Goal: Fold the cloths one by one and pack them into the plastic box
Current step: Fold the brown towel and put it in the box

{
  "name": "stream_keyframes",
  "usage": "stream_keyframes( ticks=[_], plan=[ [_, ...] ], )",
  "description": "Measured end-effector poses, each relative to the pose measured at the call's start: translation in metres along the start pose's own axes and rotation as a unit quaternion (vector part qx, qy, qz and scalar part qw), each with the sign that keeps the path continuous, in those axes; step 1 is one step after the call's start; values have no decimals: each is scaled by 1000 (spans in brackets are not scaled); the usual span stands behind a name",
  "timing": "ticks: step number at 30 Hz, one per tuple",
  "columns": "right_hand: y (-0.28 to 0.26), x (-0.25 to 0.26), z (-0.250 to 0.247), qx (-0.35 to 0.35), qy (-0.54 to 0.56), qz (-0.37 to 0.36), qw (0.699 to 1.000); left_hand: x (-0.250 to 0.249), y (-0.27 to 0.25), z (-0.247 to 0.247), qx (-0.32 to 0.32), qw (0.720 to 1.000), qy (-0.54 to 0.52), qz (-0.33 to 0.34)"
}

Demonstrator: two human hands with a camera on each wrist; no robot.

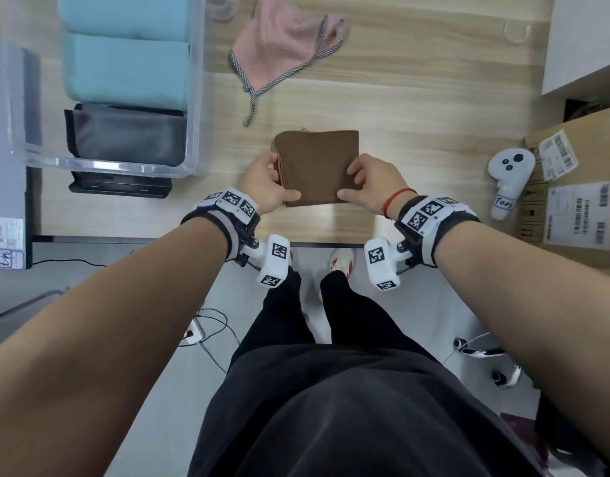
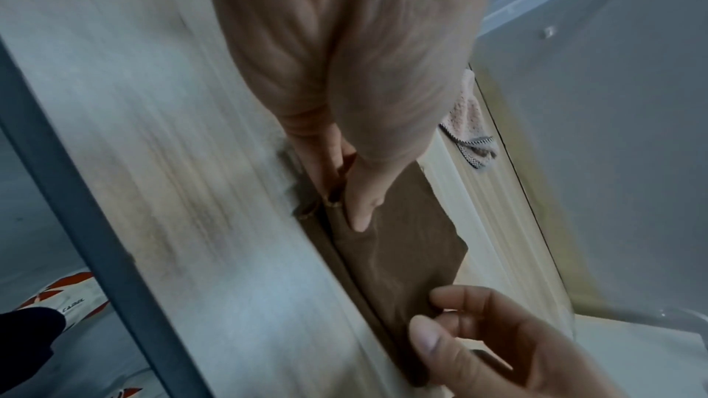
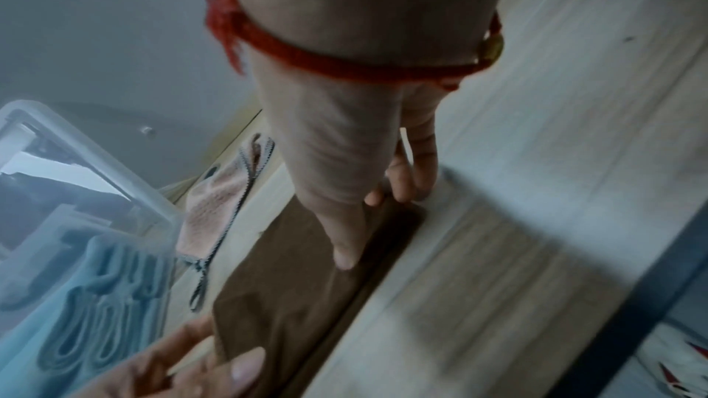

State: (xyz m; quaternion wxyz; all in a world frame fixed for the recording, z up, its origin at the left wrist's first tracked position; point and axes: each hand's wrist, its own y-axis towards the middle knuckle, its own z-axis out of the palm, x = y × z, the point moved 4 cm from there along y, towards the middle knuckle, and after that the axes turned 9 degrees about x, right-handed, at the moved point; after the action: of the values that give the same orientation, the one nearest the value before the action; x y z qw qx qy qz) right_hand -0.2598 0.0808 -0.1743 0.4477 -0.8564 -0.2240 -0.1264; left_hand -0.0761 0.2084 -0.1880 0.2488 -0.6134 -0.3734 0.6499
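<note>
Far left on wooden table (image 1: 417, 108): clear plastic box (image 1: 196, 98), two teal folded cloths (image 1: 124, 63) at its far end, grey folded cloth (image 1: 131, 136) at near end. Centre, far: pink cloth (image 1: 286, 46) with checked trim, unfolded, loose on table. Centre, near edge: brown cloth (image 1: 317, 166) folded into square, lying on table. Left hand (image 1: 267, 187) pinches its left edge, thumb on top. Right hand (image 1: 372, 185) pinches right edge, thumb on top. Right: white controller (image 1: 506, 177) by cardboard box (image 1: 579, 187).
</note>
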Motion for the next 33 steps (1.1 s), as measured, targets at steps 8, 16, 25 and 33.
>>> stream_keyframes(
  ticks=[8,16,25,33],
  plan=[
    [-8,-6,14,-37,-111,-68,991,-5,-6,13,22,996,-76,29],
    [-12,-26,14,-77,-104,-61,990,3,5,10,-11,992,124,22],
    [-22,-35,8,-76,-127,-79,986,-2,-1,10,-99,967,230,43],
    [-28,-17,18,-56,-256,-160,952,-9,-12,37,-1,860,484,160]
  ],
)
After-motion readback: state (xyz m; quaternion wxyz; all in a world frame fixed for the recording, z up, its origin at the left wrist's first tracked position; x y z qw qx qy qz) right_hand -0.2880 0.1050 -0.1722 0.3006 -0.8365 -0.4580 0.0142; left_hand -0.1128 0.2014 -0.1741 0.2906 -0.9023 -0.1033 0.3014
